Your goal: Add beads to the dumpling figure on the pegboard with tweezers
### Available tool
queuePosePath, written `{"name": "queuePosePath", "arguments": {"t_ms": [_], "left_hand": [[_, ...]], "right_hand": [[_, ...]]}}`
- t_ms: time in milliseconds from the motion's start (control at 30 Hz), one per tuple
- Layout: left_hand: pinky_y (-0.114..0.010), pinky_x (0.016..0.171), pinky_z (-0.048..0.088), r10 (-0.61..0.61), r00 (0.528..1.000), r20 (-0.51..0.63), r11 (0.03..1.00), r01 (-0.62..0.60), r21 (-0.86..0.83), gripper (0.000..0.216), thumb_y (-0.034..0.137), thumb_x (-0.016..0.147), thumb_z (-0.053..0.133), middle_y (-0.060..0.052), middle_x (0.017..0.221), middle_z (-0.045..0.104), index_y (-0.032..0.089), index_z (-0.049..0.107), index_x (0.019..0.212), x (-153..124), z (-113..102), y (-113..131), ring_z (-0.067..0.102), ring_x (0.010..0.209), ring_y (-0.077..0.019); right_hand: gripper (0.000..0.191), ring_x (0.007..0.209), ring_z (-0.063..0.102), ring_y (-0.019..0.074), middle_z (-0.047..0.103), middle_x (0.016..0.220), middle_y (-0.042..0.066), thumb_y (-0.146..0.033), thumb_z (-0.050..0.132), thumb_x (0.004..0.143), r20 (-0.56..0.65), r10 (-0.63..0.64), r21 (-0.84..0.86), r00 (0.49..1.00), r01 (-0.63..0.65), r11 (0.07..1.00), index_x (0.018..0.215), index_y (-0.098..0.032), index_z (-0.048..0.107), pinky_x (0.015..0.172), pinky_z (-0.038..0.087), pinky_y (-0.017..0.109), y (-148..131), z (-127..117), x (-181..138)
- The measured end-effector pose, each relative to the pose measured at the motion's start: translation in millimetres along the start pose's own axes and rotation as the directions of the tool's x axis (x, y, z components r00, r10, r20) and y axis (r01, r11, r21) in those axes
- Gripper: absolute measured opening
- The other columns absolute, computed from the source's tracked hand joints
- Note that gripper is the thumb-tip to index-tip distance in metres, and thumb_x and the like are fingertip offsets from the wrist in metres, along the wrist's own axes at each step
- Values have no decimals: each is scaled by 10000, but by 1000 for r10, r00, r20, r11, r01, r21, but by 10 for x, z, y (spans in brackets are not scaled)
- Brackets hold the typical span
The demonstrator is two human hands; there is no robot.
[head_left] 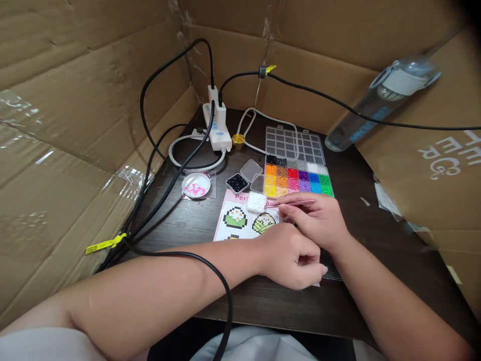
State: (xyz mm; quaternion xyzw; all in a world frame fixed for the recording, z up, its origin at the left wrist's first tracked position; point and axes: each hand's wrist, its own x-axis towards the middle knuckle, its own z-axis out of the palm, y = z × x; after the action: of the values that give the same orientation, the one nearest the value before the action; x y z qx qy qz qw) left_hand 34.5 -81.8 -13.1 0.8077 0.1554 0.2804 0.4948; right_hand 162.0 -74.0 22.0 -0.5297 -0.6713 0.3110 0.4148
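Observation:
My right hand (313, 218) pinches pink tweezers (293, 203), their tips reaching left into a small clear box of white beads (256, 201). That box rests on a paper pattern sheet (240, 223) printed with pixel pictures. My left hand (291, 255) lies curled on the sheet's right part, fingers closed; what is under them is hidden. A dark mesh pegboard edge (332, 273) shows beside the left hand. Behind the sheet stands a compartment box of coloured beads (296, 178) with its clear lid (295, 143) folded back.
A small box of black beads (237, 182), an empty clear box (251, 169), a dish of pink beads (196, 186), a white power strip (217, 125) with black cables, a gold cap (238, 141) and a water bottle (379, 100) stand on the dark table. Cardboard walls surround it.

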Motion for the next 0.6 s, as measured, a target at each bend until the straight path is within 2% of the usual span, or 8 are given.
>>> {"name": "queuePosePath", "arguments": {"t_ms": [200,433,600], "left_hand": [[-226,486,325,20,999,-25,1000,-20,-3,260,260,759,619,25,466,558,153,596,522,-11,13,-6,445,458,-62],[-229,479,321,23,1000,-22,1000,-23,-10,261,269,762,617,24,467,561,151,606,530,-8,7,-17,442,452,-63],[-227,480,316,32,999,-27,999,-32,-14,269,269,764,616,23,464,554,148,602,525,-12,10,-17,440,453,-62]], "right_hand": [[147,750,757,157,806,859,7,-145,683,833,8,35,6,999,-35,999,835,-233,801,744,642,295,5,0,-4],[147,691,741,140,806,860,15,-155,678,841,15,71,73,997,-72,995,833,-233,802,616,623,245,5,14,-2],[139,644,730,127,802,831,14,-161,680,842,33,92,119,995,-96,988,826,-231,799,581,615,228,5,28,4]]}}
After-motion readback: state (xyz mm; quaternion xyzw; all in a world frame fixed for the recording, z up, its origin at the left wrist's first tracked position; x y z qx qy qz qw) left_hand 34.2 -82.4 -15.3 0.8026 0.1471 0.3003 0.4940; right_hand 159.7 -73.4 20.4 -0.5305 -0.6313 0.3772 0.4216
